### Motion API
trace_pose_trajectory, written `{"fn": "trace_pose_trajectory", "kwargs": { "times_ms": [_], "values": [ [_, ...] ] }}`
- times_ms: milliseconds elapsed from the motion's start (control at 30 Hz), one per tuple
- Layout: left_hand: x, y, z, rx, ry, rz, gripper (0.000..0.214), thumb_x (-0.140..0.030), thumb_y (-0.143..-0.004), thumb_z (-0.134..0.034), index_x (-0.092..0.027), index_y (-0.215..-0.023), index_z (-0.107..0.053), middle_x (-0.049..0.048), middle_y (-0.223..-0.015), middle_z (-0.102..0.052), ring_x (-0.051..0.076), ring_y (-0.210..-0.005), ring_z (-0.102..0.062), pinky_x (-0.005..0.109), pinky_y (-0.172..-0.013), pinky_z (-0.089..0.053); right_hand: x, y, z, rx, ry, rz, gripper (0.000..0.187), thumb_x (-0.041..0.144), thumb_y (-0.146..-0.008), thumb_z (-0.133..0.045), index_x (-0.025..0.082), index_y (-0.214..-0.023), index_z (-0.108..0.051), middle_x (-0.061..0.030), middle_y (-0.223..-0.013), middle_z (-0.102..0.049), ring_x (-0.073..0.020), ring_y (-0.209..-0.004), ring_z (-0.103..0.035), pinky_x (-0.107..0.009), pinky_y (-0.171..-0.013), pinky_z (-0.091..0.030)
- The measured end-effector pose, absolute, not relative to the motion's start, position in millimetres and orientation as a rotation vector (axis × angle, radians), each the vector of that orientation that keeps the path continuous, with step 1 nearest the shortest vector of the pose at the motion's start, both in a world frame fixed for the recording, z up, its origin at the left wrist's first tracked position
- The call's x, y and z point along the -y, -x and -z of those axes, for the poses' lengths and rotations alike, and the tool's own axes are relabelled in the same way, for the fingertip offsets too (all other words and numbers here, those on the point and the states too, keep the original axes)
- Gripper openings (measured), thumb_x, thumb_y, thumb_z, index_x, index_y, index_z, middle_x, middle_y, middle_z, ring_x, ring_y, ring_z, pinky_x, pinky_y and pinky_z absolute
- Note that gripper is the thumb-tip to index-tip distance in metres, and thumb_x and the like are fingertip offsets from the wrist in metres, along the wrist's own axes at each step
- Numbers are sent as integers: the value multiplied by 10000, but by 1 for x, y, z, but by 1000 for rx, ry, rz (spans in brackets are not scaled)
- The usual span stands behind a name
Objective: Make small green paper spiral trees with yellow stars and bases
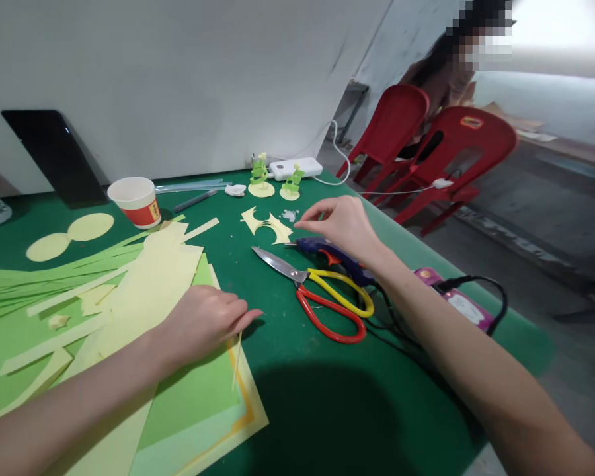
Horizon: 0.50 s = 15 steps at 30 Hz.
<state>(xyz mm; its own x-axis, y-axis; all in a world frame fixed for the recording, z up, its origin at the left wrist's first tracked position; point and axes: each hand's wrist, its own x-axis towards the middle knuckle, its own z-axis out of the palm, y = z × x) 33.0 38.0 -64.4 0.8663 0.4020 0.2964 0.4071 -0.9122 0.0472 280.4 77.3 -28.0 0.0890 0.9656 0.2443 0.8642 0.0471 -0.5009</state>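
My left hand [211, 316] rests on the stack of green and yellow paper [193, 403], its fingers curled in and its thumb pointing right; I see nothing in it. Over the hot glue gun [322, 248] is my right hand [340, 221], thumb and forefinger pinched together. Whatever is between these fingertips is too small to make out. They are beside a cut-out pale yellow scrap [276, 228] and a whitish blob [290, 215]. Scissors [280, 264] with a yellow and a red handle lie between my hands, blades slightly apart.
Two small green paper plants [261, 188] [290, 192] stand on round yellow bases near a white power strip [297, 168]. A paper cup [137, 205], a pen [196, 199], and a dark phone [54, 158] are leftward. A purple box [469, 309] with cables lies right. Beyond are red chairs [469, 149] and a person.
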Motion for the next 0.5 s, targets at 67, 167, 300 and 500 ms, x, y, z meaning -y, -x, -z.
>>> {"fn": "trace_pose_trajectory", "kwargs": {
  "times_ms": [67,167,300,500],
  "values": [
    [-36,-34,69,684,3051,500,446,-269,-928,-366,-146,-536,-541,-12,-445,-530,102,-385,-464,225,-413,-275,-86,-285,34,1775,1943,-165,266,360,-718,-610,114,-653,-689,-80,-588,-599,-181,-616,-532,-304,-562,-344],
    [-36,-35,78,703,3067,554,459,-244,-926,-349,-146,-517,-533,-22,-427,-506,89,-366,-431,221,-412,-282,-103,-283,38,1820,2024,-117,166,279,-711,-632,126,-707,-696,-84,-679,-635,-223,-727,-577,-317,-609,-389],
    [-38,-35,89,720,3103,587,468,-255,-926,-344,-148,-508,-527,-29,-423,-489,85,-363,-413,225,-407,-264,-145,-272,30,1859,2057,-93,190,269,-794,-587,146,-928,-642,-59,-925,-637,-194,-902,-580,-353,-781,-459],
    [-40,-35,94,723,3151,561,446,-243,-924,-339,-149,-544,-553,-26,-443,-507,85,-375,-423,232,-418,-263,-221,-258,22,1737,2122,-176,307,329,-873,-498,153,-1123,-526,-80,-1134,-549,-177,-976,-561,-387,-827,-487]
  ]
}}
